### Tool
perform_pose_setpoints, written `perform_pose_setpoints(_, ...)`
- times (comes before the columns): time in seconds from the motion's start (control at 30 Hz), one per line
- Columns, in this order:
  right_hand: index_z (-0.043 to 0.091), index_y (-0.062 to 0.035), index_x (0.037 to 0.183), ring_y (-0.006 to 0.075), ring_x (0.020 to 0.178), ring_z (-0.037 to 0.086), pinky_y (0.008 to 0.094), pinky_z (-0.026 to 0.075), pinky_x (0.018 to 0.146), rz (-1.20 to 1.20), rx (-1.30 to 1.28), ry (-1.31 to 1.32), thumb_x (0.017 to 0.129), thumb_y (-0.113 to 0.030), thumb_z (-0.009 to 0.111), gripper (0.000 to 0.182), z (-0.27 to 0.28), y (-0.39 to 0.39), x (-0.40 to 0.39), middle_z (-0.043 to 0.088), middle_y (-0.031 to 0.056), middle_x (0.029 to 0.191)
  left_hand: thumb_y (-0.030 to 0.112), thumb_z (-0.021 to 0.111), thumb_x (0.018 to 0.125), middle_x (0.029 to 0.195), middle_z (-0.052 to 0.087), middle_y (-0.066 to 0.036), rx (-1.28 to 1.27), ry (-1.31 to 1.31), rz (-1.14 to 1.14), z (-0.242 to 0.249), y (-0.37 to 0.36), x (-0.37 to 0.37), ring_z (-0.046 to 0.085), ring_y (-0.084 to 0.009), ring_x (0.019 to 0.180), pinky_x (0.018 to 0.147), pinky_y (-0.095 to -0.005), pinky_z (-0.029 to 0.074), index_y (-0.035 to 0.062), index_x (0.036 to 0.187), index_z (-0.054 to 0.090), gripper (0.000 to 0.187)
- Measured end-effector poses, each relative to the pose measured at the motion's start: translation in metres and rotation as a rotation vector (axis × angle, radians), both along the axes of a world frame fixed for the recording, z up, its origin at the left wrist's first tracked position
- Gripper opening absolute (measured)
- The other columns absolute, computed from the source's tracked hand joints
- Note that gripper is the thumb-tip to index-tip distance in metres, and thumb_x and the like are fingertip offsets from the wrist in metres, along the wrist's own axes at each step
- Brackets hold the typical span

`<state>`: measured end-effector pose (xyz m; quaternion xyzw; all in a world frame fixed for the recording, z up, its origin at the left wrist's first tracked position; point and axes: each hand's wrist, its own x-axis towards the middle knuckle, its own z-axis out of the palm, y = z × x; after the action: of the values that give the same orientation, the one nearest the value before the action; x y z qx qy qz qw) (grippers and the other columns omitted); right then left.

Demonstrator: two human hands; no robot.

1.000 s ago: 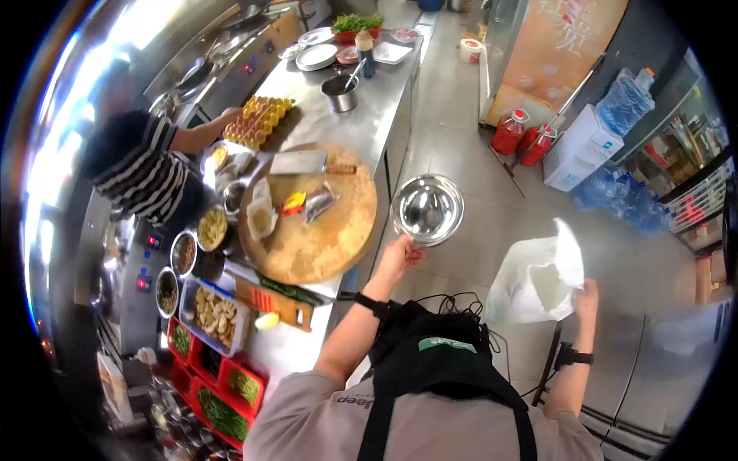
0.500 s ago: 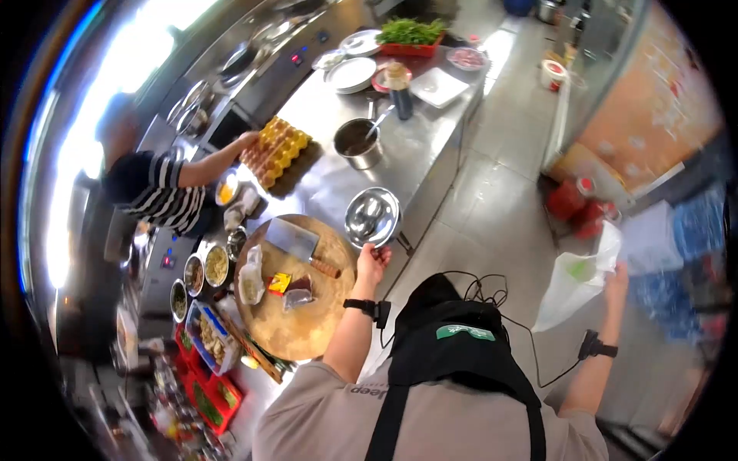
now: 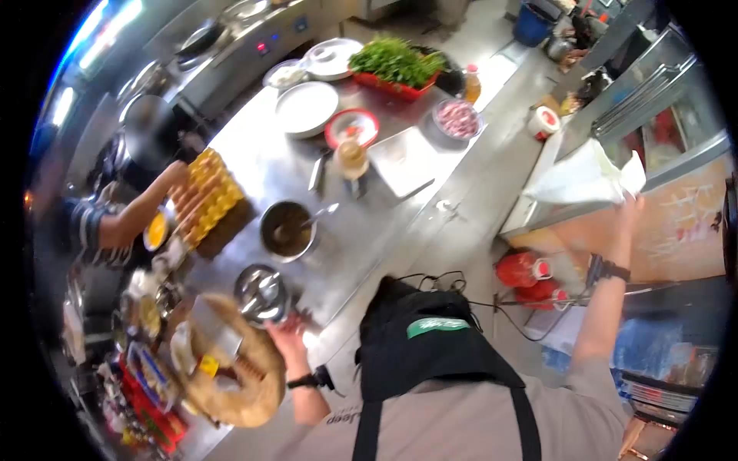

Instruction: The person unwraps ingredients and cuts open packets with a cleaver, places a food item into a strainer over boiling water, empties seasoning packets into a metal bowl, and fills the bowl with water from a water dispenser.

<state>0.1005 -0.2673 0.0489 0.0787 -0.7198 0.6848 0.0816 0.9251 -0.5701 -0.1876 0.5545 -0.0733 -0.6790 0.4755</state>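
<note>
My left hand (image 3: 290, 338) is at the near rim of a shiny metal bowl (image 3: 250, 288), its blurred fingers gripping the edge. The bowl sits between the round wooden chopping board (image 3: 265, 384) and a steel pot (image 3: 288, 230) of dark liquid with a spoon in it. A cleaver (image 3: 215, 326) lies across the board, beside a yellow packet (image 3: 208, 366) and small plastic bags. Out to the right, my right hand (image 3: 629, 211) is closed on a white plastic bag (image 3: 576, 178), which hangs out sideways before the glass-doored cabinet.
Across the steel table, a person's hand (image 3: 175, 175) touches an egg tray (image 3: 209, 200). Farther along are white plates (image 3: 306, 109), a red basket of greens (image 3: 396, 65), a bowl of meat (image 3: 457, 121) and a white tray (image 3: 407, 157). Red-capped jugs (image 3: 523, 270) stand by the cabinet.
The view has swung right and forward. My right hand has lifted the white bag up and away toward the cabinet. My left hand stays at the metal bowl.
</note>
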Motion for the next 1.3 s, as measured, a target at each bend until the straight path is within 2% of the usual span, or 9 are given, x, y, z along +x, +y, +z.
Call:
perform_pose_setpoints(0.07, 0.042, -0.004, 0.128, 0.0225, 0.096, 0.061, 0.0335, 0.054, 0.067, 0.053, -0.147, 0.038, 0.086, -0.006, 0.058, 0.045, 0.023, -0.055, -0.039, 0.056, 0.011, 0.116, 0.071, 0.049, 0.084, 0.093, 0.064, -0.012, 0.133, -0.031, 0.159, -0.002, -0.003, -0.011, 0.053, -0.0256, 0.091, 0.09, -0.0448, 0.035, 0.0139, 0.066, 0.046, 0.06)
perform_pose_setpoints(0.23, 0.054, -0.0003, 0.121, 0.0281, 0.105, 0.058, 0.0382, 0.053, 0.077, 0.233, -0.296, 0.152, 0.086, -0.008, 0.061, 0.037, 0.037, -0.209, -0.164, 0.055, 0.0137, 0.118, 0.068, 0.051, 0.085, 0.115, 0.057, -0.015, 0.081, 0.028, 0.299, 0.0, 0.007, -0.064, 0.046, -0.0296, 0.106, 0.104, -0.0455, 0.026, 0.0114, 0.071, 0.051, 0.058)
perform_pose_setpoints(0.27, 0.06, -0.0019, 0.116, 0.0322, 0.11, 0.056, 0.0397, 0.05, 0.086, 0.145, 0.342, 0.489, 0.082, -0.008, 0.066, 0.035, 0.032, -0.235, -0.181, 0.053, 0.017, 0.123, 0.068, 0.05, 0.085, 0.118, 0.055, -0.015, 0.055, 0.01, 0.306, 0.007, 0.012, -0.079, 0.044, -0.0293, 0.11, 0.106, -0.0455, 0.022, 0.0106, 0.074, 0.051, 0.059)
perform_pose_setpoints(0.3, 0.067, -0.0034, 0.11, 0.0363, 0.115, 0.053, 0.0413, 0.047, 0.094, -0.125, 0.876, 0.876, 0.079, -0.008, 0.071, 0.032, 0.03, -0.263, -0.195, 0.051, 0.0203, 0.127, 0.066, 0.052, 0.086, 0.108, 0.059, -0.015, 0.013, 0.037, 0.325, 0.016, 0.019, -0.098, 0.05, -0.025, 0.097, 0.091, -0.0371, 0.035, 0.0037, 0.095, 0.05, 0.063)
perform_pose_setpoints(0.53, 0.063, -0.0033, 0.112, 0.0386, 0.118, 0.049, 0.0444, 0.042, 0.097, 0.231, 0.355, 0.787, 0.076, -0.012, 0.074, 0.039, -0.036, -0.5, -0.305, 0.053, 0.0213, 0.125, 0.067, 0.041, 0.091, 0.105, 0.062, -0.01, 0.088, -0.159, 0.532, 0.049, 0.09, -0.202, 0.053, -0.0221, 0.082, 0.069, -0.0322, 0.043, 0.0108, 0.084, 0.052, 0.057)
perform_pose_setpoints(0.7, 0.06, -0.0064, 0.118, 0.0352, 0.116, 0.051, 0.0477, 0.041, 0.097, 0.132, 0.842, 0.977, 0.077, -0.016, 0.074, 0.044, -0.136, -0.643, -0.404, 0.059, 0.0184, 0.118, 0.056, 0.041, 0.096, 0.101, 0.065, -0.012, 0.004, -0.155, 0.66, 0.082, 0.147, -0.254, 0.057, -0.0212, 0.076, 0.067, -0.0322, 0.046, 0.0114, 0.076, 0.058, 0.052)
perform_pose_setpoints(0.9, 0.045, -0.0003, 0.136, 0.0269, 0.125, 0.044, 0.0383, 0.039, 0.104, 1.273, 0.474, 0.509, 0.087, -0.016, 0.067, 0.056, -0.152, -0.583, -0.38, 0.041, 0.0134, 0.14, 0.049, 0.047, 0.097, 0.104, 0.067, -0.012, -0.13, -0.175, 0.613, 0.086, 0.168, -0.288, 0.063, -0.0239, 0.085, 0.074, -0.0361, 0.051, 0.012, 0.088, 0.061, 0.04)
perform_pose_setpoints(1.13, 0.04, -0.0079, 0.14, 0.0242, 0.125, 0.047, 0.0405, 0.039, 0.103, 0.912, 0.349, -0.113, 0.092, -0.019, 0.056, 0.052, -0.11, -0.599, -0.296, 0.05, 0.0128, 0.133, 0.043, 0.052, 0.096, 0.099, 0.066, -0.009, -0.085, -0.222, 0.752, 0.082, 0.238, -0.253, 0.062, -0.0193, 0.08, 0.068, -0.0333, 0.051, 0.0124, 0.092, 0.057, 0.031)
perform_pose_setpoints(1.3, 0.047, -0.0045, 0.134, 0.0218, 0.12, 0.053, 0.0352, 0.042, 0.101, 1.527, 0.148, 0.178, 0.096, -0.018, 0.052, 0.041, 0.03, -0.481, -0.034, 0.055, 0.0122, 0.13, 0.034, 0.062, 0.092, 0.092, 0.065, -0.007, -0.073, -0.346, 0.785, 0.084, 0.307, -0.188, 0.062, -0.017, 0.075, 0.065, -0.0299, 0.05, 0.0091, 0.088, 0.057, 0.026)
